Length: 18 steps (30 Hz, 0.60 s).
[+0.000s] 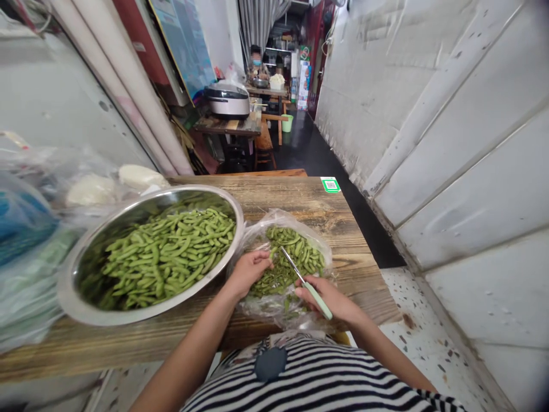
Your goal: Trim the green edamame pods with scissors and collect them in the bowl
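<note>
My left hand (252, 270) is closed in a pinch, with a green edamame pod (273, 250) at its fingertips. In my right hand (326, 293) is a pair of scissors (316, 297) with pale green handles, its blades pointing up and left towards the pod. Both hands are over a clear plastic bag (321, 239), spread out on the wooden table and holding more edamame pods (300, 252) and small green scraps. Left of my left hand stands a wide steel basin (237, 214) with a large heap of edamame pods (171, 252) in it.
Clear plastic bags (38, 274) crowd the left end of the wooden table (351, 246). A green QR-code card (330, 185) lies at its far right corner. Beyond are a rice cooker (227, 100) on another table, benches, a green bin (287, 122) and a seated masked person (257, 71).
</note>
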Each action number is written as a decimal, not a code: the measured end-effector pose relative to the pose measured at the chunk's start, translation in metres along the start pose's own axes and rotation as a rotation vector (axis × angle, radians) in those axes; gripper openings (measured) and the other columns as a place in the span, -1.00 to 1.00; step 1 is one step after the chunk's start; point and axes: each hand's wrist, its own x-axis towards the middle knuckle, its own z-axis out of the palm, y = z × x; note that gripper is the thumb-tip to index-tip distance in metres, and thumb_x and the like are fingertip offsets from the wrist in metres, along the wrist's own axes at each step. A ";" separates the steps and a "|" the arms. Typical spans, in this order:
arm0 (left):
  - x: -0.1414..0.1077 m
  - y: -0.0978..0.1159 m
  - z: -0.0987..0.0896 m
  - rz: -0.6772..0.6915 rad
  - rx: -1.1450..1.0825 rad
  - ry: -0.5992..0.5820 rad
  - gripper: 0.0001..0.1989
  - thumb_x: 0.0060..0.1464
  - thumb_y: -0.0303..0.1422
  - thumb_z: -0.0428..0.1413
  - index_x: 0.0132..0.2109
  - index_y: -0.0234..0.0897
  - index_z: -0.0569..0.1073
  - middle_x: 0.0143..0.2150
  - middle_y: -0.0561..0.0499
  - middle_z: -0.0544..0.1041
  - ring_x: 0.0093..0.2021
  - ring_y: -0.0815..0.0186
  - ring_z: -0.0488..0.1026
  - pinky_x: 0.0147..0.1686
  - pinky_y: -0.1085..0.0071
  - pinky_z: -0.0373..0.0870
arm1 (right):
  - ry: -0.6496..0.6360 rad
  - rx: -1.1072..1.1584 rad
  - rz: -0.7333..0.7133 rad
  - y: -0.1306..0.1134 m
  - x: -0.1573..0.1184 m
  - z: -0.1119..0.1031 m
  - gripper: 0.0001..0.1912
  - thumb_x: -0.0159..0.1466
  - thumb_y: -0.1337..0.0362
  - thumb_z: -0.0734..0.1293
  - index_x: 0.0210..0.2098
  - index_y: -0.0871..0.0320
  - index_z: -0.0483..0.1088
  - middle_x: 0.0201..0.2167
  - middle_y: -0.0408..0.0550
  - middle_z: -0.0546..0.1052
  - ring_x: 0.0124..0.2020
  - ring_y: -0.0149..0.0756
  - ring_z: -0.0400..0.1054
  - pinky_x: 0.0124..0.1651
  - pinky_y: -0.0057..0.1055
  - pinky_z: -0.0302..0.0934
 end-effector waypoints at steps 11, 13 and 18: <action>-0.016 0.009 -0.002 -0.081 -0.174 -0.094 -0.82 -0.17 -0.34 0.14 -0.37 -0.31 0.33 -0.55 0.10 0.45 -0.74 0.60 0.00 -0.70 0.57 -0.17 | -0.041 -0.066 -0.036 -0.018 0.008 0.009 -0.50 0.15 -0.14 0.29 -0.25 0.21 0.33 -0.73 -0.31 0.21 -0.73 -0.52 0.08 -0.68 -0.60 0.00; -0.017 0.010 -0.002 -0.069 -0.153 -0.093 -0.79 -0.16 -0.31 0.16 -0.36 -0.32 0.35 -0.55 0.10 0.44 -0.74 0.60 0.00 -0.70 0.57 -0.16 | -0.047 -0.058 -0.035 -0.019 0.008 0.009 -0.50 0.15 -0.14 0.29 -0.25 0.21 0.34 -0.73 -0.32 0.20 -0.74 -0.52 0.07 -0.69 -0.60 0.00; -0.019 0.012 -0.003 -0.029 -0.114 -0.077 -0.65 -0.11 -0.14 0.18 -0.32 -0.38 0.43 -0.54 0.07 0.43 -0.72 0.59 0.03 -0.69 0.56 -0.14 | -0.059 0.006 -0.025 -0.017 0.008 0.010 -0.52 0.15 -0.12 0.30 -0.26 0.20 0.33 -0.75 -0.34 0.18 -0.76 -0.55 0.02 -0.73 -0.62 -0.03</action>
